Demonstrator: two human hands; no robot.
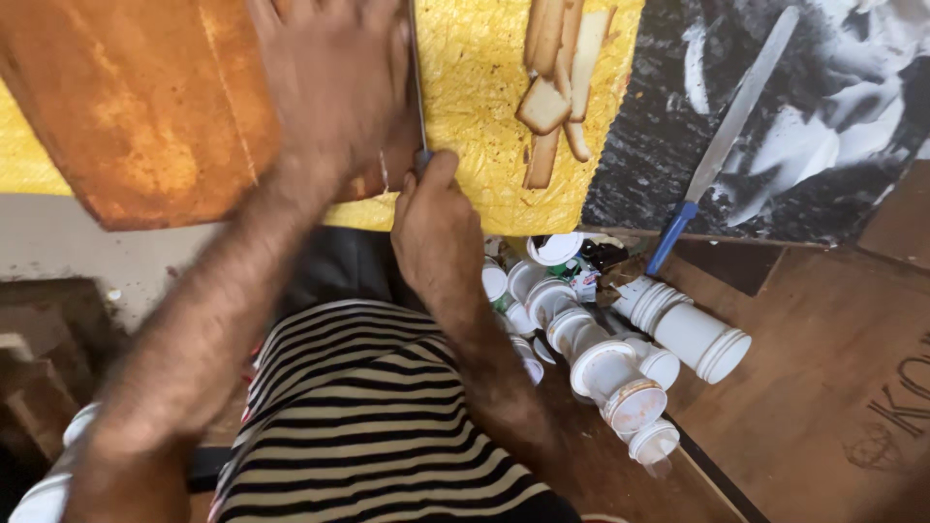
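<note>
Upper left of frame: left hand (334,82) lies flat, fingers spread, on a big brown loaf-like slab (145,107), pressing it steady on the yellow textured sheet (475,107). Centre: right hand (436,228) w/ fingers closed tight round the handle of a thin knife (415,87), blade running up along the slab's right edge, so the cut stays straight. Top centre: pale cut strips (557,87) lie aside. Upper right: blue-handled long knife (722,145) rests unused on dark marbled surface (833,116). Below centre-right: white plastic cups (620,363), heaped.

Blue-handled knife (722,150), white plastic cups (620,353), what look like cut crusts (557,82)
</note>
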